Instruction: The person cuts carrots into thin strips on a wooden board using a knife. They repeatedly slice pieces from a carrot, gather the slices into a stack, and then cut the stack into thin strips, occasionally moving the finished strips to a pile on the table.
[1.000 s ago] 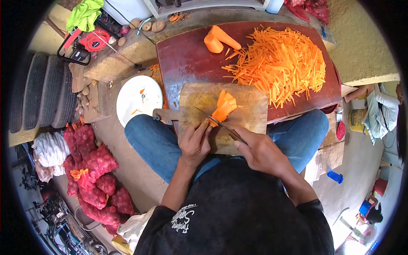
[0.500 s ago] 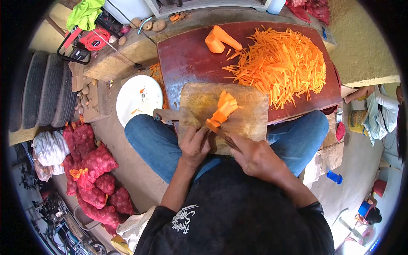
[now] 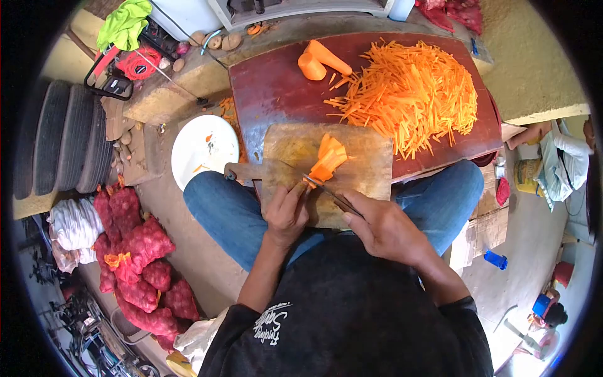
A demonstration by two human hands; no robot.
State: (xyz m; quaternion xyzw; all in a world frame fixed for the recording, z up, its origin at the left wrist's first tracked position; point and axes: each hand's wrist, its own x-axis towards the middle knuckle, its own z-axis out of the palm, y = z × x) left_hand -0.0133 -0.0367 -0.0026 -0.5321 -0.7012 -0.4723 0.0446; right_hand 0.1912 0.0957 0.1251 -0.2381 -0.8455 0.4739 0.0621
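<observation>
A wooden cutting board [image 3: 369, 173] with a handle on its left lies between my knees. Carrot slices [image 3: 329, 157] are fanned out near its middle. My left hand [image 3: 287, 210] is closed, its fingertips pressing the near end of the carrot. My right hand [image 3: 389, 229] is wrapped round the handle of a knife [image 3: 323, 187]. The blade crosses the near end of the slices, just beyond my left fingertips, pointing up and left. Beyond the board, a heap of carrot strips [image 3: 421, 94] and peeled carrot pieces [image 3: 321, 60] lie on a dark red table [image 3: 270, 81].
A white basin [image 3: 188, 147] with a few scraps stands left of the table. Red mesh sacks [image 3: 141, 245] are piled on the left floor, below several tires [image 3: 75, 138]. A blue object [image 3: 495, 260] lies on the right floor. Another person [image 3: 548, 314] is at the far lower right.
The knife blade has turned and now extends further left across the carrot's near end. My right hand has shifted slightly right. My left hand stays in about the same place.
</observation>
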